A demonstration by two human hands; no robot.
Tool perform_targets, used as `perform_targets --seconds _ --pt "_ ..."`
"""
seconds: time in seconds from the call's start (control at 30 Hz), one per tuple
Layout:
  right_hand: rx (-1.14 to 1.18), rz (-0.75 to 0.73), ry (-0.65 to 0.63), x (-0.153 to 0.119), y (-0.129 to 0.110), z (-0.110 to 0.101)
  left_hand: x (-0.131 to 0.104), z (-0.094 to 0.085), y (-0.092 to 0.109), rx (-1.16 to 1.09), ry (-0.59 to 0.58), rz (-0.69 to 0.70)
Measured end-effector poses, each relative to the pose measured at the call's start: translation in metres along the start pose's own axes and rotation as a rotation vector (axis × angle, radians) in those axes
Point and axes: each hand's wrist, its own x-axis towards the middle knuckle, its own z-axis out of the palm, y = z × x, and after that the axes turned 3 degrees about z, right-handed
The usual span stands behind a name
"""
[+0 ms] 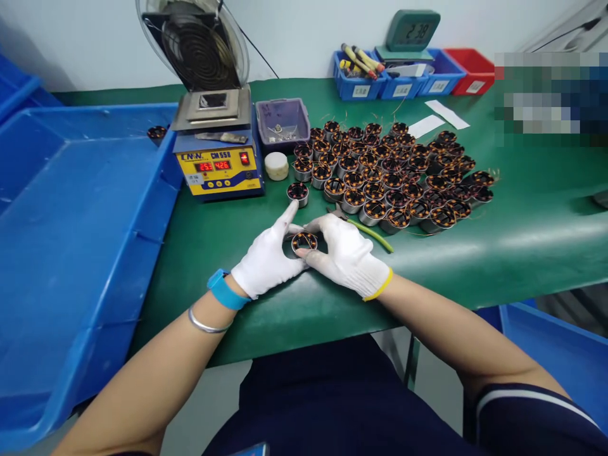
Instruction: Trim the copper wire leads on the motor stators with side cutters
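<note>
Wound stator (304, 241): likely dense, smooth-sided, delicate on top; sides are the place to grip!
Left hand (268, 258): cupping one side.
Right hand (346, 252): clasping opposite.

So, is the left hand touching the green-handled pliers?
Apart: the head view shows green tabletop between the left hand and the green-handled pliers.

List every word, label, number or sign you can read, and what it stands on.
"CM 55", last digit unclear: machine
"253", decimal point unclear: left display
"426": right display
"2 38": clock
Too small or blurred: machine's logo, sticker and small print; bin labels; marks on the purple bin.
</note>
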Motion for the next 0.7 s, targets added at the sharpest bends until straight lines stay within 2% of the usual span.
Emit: perform_targets --seconds 0.1,0.27,0.4,0.53,0.7 --pt "0.003 0.026 0.062 -0.001 0.005 0.001 0.000 0.000 0.005 0.000 0.027 -0.079" --pt "-0.096 0.152 -0.013 0.001 0.012 -0.013 -0.001 -0.003 0.007 0.068 0.051 -0.148" --pt "-0.043 0.135 -0.066 0.006 -0.001 -0.011 -0.001 -0.001 0.007 0.089 0.068 -0.149" --pt "-0.270 0.087 -0.141 0.006 -0.009 -0.010 -0.001 0.001 0.013 0.137 0.081 -0.193" --pt "-0.580 0.085 -0.048 0.004 0.006 -0.019 -0.003 0.002 0.017 0.166 0.040 -0.185"
